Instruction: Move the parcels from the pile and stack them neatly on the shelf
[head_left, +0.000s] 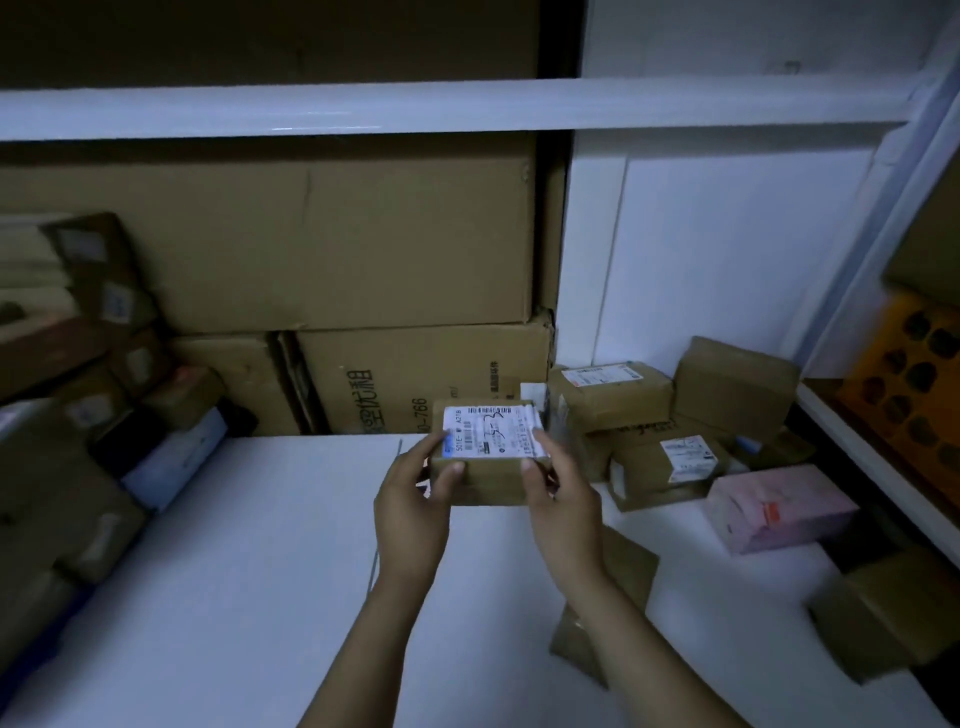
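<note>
Both hands hold a small brown parcel (491, 475) with a white shipping label on top, just above the white shelf board (270, 545). My left hand (413, 512) grips its left end, thumb on the label edge. Its right end is gripped by my right hand (558, 501). To the right, several brown parcels (618, 395) are stacked against the white wall, with a pink box (779, 509) in front of them.
Large cardboard cartons (332, 249) fill the back of the shelf. More parcels (104, 415) are heaped at the left. Under my right forearm lies a flat brown parcel (628, 571); another box (893, 608) sits at the right edge. An upper shelf board (415, 106) runs overhead.
</note>
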